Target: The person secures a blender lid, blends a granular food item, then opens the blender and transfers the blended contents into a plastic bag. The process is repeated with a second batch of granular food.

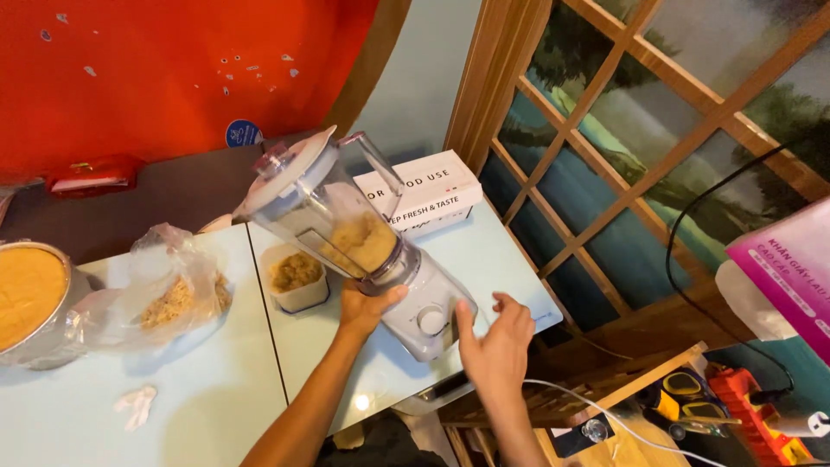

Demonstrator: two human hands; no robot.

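A blender (406, 294) with a white base stands tilted on the pale blue table (216, 389). Its clear jar (333, 212) holds a yellowish mash, and a white lid closes the top. My left hand (363, 307) grips the blender where the jar meets the base. My right hand (497, 342) is open with fingers spread, its thumb touching the right side of the base near the round white knob (430, 320).
A small white cup of mash (296, 277) sits left of the blender. A clear plastic bag (177, 290) and a metal bowl of orange paste (30, 298) lie further left. A white box (424, 190) stands behind. Wooden window frames and cables are on the right.
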